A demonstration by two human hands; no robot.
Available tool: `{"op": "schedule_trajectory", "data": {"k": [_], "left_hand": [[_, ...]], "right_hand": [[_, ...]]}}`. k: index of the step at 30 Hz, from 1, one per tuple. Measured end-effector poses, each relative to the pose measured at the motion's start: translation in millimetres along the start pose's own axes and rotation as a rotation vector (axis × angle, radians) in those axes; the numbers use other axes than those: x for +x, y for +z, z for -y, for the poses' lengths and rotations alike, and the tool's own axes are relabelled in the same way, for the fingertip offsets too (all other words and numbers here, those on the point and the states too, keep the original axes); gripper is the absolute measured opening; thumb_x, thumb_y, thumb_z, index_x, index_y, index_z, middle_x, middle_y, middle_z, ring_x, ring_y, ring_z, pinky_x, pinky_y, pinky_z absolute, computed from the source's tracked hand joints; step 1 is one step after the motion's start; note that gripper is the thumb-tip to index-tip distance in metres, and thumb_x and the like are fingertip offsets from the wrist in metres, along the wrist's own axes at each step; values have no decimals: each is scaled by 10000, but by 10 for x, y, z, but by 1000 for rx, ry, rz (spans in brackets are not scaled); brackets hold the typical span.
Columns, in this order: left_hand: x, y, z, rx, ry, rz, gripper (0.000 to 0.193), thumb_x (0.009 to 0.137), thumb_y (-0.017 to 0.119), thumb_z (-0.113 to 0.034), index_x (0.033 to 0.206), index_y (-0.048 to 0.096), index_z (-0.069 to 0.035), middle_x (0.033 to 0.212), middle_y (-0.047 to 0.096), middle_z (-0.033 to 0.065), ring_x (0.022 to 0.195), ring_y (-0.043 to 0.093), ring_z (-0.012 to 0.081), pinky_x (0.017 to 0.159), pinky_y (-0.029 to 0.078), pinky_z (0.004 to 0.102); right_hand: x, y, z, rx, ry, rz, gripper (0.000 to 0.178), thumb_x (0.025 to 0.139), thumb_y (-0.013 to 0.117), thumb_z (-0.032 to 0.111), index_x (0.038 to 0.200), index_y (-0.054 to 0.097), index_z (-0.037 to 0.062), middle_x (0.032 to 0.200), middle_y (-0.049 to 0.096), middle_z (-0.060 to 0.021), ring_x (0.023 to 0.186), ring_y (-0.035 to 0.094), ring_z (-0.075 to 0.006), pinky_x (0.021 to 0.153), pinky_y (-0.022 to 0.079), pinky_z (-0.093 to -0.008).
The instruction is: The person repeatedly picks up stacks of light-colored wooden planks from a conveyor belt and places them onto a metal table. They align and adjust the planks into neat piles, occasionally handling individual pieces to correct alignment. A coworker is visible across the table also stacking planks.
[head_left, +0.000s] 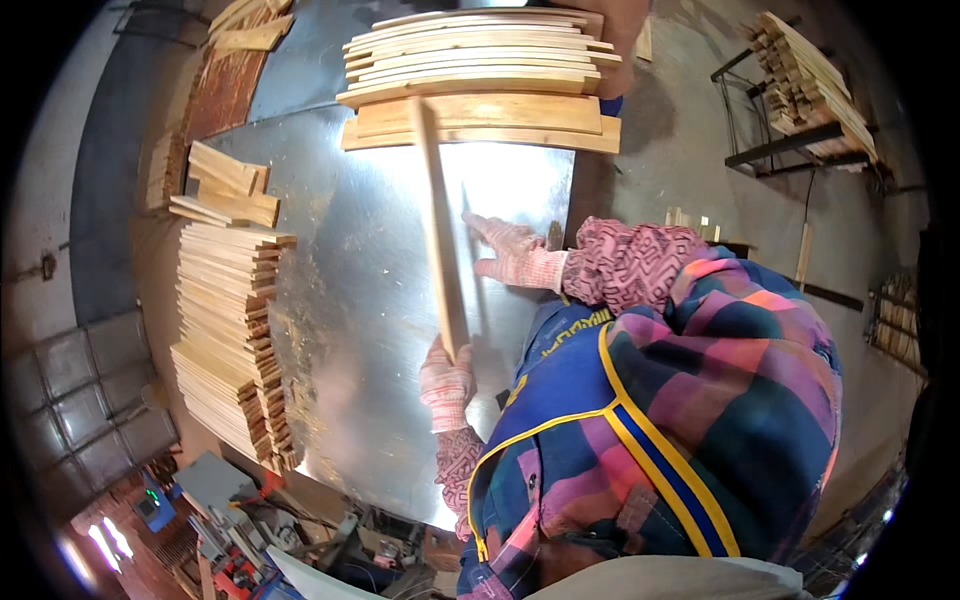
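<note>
A long, narrow wooden board [438, 220] is held over a shiny metal table [360, 300]. My left hand [447, 385], in a striped pink-and-white knit glove, grips its near end. The board's far end overlaps a stack of boards [480, 80] at the table's far side. A shadow beside the board suggests that it is raised off the metal. My right hand [515, 253], gloved alike, is just right of the board's middle. Its fingers are stretched out and apart, with nothing held and a gap to the board.
Along the table's left side lies a long row of stacked boards [225, 340], with several loose pieces [235, 185] beyond it. A metal rack of timber [810, 90] stands on the floor at the far right. Machinery [230, 520] occupies the lower left.
</note>
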State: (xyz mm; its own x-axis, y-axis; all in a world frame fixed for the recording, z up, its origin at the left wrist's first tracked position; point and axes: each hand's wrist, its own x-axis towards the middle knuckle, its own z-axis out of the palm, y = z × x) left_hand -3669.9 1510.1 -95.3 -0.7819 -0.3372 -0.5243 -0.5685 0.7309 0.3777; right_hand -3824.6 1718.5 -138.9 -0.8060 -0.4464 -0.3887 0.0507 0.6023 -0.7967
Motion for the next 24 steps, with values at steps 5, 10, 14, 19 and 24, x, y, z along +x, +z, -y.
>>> {"op": "schedule_trajectory", "data": {"k": [5,10,14,19,24], "left_hand": [[-177,231,-236,227,347,272,557,885,664,-396,1369,557,-141,1205,663,202,1075,649,374,932,512,453],[-389,424,-795,531,721,351,514,880,659,-442,1300,594,-154,1155,674,152,1031,659,352,875,533,447],[-470,586,-1503,210,1419,-198,472,839,786,-264,1251,654,-76,1129,678,142,994,663,320,842,542,423],[-555,823,-2040,-125,1229,-215,465,828,790,-148,1247,643,-11,1149,664,178,1051,637,351,943,512,420],[-740,1326,-2041,38,1131,297,486,846,787,-218,1285,636,-73,1220,660,137,1133,628,280,998,492,383]], "right_hand": [[-811,-377,56,-748,-464,-242,723,734,699,253,1417,465,276,1461,439,-93,1317,407,-310,1135,272,-549],[-1579,-712,-422,-912,-227,54,161,796,604,312,870,742,348,862,709,58,1076,648,-219,866,485,-420],[-2425,-1165,-1089,-686,50,-347,213,734,692,322,938,729,275,886,707,-7,869,692,-239,701,547,-381],[-4012,-1802,-2026,-546,559,-940,277,908,553,414,1103,688,271,1012,715,-60,938,696,-285,772,564,-420],[-4937,-1463,-3270,-179,1131,-1139,442,910,534,422,1248,650,162,1181,674,-177,1113,626,-363,945,490,-462]]}}
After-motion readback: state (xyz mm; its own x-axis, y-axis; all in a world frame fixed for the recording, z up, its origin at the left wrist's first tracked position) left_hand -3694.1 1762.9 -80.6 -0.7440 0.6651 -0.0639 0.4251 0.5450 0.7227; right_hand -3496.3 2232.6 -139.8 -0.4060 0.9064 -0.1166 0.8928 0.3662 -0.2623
